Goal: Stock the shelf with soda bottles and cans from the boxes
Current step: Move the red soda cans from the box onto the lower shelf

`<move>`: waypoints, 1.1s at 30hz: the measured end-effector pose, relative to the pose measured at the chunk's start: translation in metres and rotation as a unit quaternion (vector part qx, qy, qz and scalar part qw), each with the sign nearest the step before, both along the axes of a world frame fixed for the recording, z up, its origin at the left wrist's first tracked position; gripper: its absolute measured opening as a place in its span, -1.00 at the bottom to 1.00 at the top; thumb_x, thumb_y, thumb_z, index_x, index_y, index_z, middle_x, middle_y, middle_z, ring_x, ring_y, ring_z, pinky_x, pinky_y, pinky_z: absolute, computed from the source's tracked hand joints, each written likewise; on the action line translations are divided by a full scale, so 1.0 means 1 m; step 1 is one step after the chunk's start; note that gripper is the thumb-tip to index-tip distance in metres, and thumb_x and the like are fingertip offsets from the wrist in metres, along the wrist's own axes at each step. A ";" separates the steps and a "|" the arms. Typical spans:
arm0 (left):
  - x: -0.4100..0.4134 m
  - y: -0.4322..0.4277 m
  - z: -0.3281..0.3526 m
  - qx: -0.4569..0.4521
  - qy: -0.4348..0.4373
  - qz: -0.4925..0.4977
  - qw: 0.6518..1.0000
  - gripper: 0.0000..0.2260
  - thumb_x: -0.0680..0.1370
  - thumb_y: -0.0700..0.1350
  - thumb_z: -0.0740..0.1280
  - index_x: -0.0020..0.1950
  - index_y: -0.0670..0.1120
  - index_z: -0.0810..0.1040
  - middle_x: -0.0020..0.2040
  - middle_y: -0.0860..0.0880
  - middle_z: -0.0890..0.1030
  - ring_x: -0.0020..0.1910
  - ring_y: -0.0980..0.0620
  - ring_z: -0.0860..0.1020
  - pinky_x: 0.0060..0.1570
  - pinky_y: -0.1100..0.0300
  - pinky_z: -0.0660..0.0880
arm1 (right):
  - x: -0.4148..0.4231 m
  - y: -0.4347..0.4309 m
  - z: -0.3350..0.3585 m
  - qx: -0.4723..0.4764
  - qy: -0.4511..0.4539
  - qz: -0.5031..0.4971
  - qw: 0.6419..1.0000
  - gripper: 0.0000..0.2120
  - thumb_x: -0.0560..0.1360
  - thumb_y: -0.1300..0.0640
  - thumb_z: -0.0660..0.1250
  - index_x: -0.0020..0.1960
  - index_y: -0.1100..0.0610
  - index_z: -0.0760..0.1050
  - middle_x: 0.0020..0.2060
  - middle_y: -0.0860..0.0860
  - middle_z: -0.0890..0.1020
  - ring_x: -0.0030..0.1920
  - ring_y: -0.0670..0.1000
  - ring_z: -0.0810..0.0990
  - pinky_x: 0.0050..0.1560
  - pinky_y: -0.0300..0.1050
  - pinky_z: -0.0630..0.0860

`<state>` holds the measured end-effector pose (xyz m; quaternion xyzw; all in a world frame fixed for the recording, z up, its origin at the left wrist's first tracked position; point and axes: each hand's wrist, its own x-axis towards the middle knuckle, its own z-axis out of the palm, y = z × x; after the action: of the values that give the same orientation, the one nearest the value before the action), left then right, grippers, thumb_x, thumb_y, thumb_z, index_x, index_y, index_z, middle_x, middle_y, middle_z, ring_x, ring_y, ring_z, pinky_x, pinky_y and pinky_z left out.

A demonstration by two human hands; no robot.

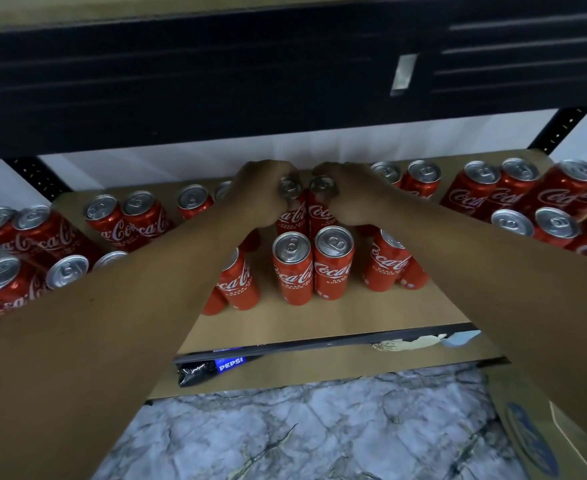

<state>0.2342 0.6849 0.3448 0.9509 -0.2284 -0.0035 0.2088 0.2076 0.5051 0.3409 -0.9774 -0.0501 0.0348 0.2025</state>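
Observation:
Both my arms reach deep onto the brown shelf board (319,320). My left hand (261,192) grips the top of one red Coca-Cola can (290,211). Beside it, my right hand (354,192) grips a second red can (319,211). The two cans stand upright and touch each other at the middle back of the shelf. Just in front of them stands another upright pair of red cans (313,265). Several more red cans stand in pairs to the left (126,220) and right (482,192).
A dark upper shelf (216,81) hangs low over the cans. Below the board, a Pepsi bottle (216,367) lies on a lower shelf. A cardboard box (534,438) sits at the lower right on the marble-patterned floor (302,431).

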 end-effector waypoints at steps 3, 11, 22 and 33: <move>-0.005 0.001 0.001 -0.011 0.000 -0.005 1.000 -0.66 0.51 -0.16 0.51 0.28 -0.09 0.61 0.19 -0.13 0.67 0.17 -0.15 0.60 0.09 0.10 0.48 | -0.003 0.001 0.002 0.014 0.002 -0.004 1.000 -0.54 0.61 0.17 0.33 0.49 0.08 0.38 0.29 0.11 0.58 0.24 0.15 0.57 -0.02 -0.15 0.35; -0.021 0.003 0.002 -0.021 -0.003 -0.003 1.000 -0.66 0.58 -0.20 0.41 0.36 -0.05 0.56 0.26 -0.11 0.63 0.26 -0.14 0.56 0.05 0.19 0.34 | -0.012 0.006 0.004 0.038 0.007 -0.016 0.999 -0.56 0.65 0.14 0.27 0.52 0.08 0.35 0.31 0.15 0.57 0.17 0.10 0.58 0.02 -0.16 0.43; -0.087 0.018 0.031 -0.045 0.007 -0.001 0.999 -0.56 0.65 0.02 0.31 0.54 0.09 0.37 0.23 -0.03 0.62 0.16 -0.06 0.60 0.14 0.10 0.50 | -0.103 -0.009 0.046 0.048 -0.067 0.008 0.997 -0.60 0.66 0.03 0.22 0.48 0.01 0.40 0.23 0.04 0.62 0.17 0.06 0.59 0.10 -0.13 0.46; -0.178 -0.015 0.040 -0.113 0.027 -0.040 0.992 -0.60 0.61 0.06 0.34 0.47 0.15 0.46 0.39 0.17 0.51 0.30 0.16 0.49 0.22 0.32 0.39 | -0.218 -0.056 0.048 0.086 -0.032 -0.063 0.994 -0.56 0.64 -0.04 0.23 0.51 -0.09 0.34 0.32 -0.13 0.55 0.26 -0.10 0.53 0.24 -0.08 0.51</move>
<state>0.0561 0.6697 0.3846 0.9110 -0.2596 -0.0115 0.3202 -0.0106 0.4491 0.3890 -0.9583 0.0027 -0.0139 0.2855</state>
